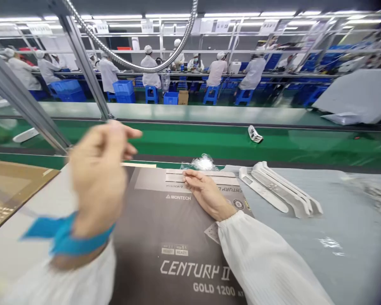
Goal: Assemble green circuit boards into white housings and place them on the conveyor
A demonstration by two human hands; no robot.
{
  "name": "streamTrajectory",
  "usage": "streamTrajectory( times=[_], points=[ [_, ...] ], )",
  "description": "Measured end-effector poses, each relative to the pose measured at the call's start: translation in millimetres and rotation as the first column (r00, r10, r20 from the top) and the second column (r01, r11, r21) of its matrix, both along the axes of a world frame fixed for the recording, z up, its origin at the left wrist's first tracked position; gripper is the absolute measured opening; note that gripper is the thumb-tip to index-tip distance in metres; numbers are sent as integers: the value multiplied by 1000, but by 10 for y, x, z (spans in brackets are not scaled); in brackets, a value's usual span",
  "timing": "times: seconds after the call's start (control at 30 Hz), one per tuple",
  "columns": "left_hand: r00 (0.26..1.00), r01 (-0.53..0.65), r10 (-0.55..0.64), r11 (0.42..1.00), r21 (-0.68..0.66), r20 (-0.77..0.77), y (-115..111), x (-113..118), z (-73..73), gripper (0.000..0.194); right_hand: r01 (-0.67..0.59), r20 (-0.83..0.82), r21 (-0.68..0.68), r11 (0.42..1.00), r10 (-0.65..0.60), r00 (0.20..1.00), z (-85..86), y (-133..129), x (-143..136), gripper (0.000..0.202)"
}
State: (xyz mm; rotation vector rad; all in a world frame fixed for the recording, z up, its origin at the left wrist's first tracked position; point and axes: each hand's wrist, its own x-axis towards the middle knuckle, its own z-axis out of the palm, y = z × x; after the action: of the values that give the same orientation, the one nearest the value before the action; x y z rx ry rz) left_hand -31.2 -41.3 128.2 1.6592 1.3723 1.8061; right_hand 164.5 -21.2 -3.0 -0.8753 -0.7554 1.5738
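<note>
My left hand (100,169), blurred by motion, is raised above the left side of a dark cardboard box (146,220). A blue band (79,241) circles that wrist. Its fingers are curled, with the thumb close against them; anything pinched there is too smeared to make out. My right hand (206,195) rests at the far end of the box, its fingertips drawn together near a pale strip. Whatever lies between those fingertips is hidden or too small to name. Printed on the box are "MONTECH" and "CENTURY II GOLD 1200".
Several white plastic parts (282,192) lie right of the box on a grey mat (339,228). Crumpled clear plastic (205,162) sits just beyond the box. A green conveyor belt (190,140) runs across, carrying a small shiny piece (255,134). Metal posts (85,63) stand left.
</note>
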Motion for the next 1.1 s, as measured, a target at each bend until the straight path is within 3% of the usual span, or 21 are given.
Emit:
streamTrajectory(
  times=[0.13,0.23,0.33,0.43,0.5,0.73,0.9,1.1],
  points=[
    [975,-16,-35,973,-228,-217,290,111,-574,21,-7,0,-20,1000,7,1000,21,-3,10,26],
    [919,-47,-83,948,-314,-386,413,161,-1019,13,5,-15,-28,1000,-6,1000,20,-3,-2,25],
    [827,-2,-173,950,-311,-535,379,170,-1262,8,11,-26,-26,1000,-12,1000,11,1,-14,25],
    [725,29,-223,955,-294,-652,314,186,-1306,12,14,-36,-33,999,-15,999,16,2,-20,25],
    [697,23,-224,956,-291,-681,316,204,-1300,14,9,-42,-42,999,-10,999,32,0,-21,25],
    [767,20,-243,934,-356,-594,517,196,-1324,15,23,-32,-64,998,-25,999,70,-6,-17,27],
    [710,29,-218,959,-281,-669,412,195,-1326,17,11,-24,-35,999,-12,1000,78,-29,-27,26],
    [672,13,-146,983,-185,-726,364,175,-1481,27,18,-41,-23,1000,-19,999,97,-40,-55,27]
  ],
)
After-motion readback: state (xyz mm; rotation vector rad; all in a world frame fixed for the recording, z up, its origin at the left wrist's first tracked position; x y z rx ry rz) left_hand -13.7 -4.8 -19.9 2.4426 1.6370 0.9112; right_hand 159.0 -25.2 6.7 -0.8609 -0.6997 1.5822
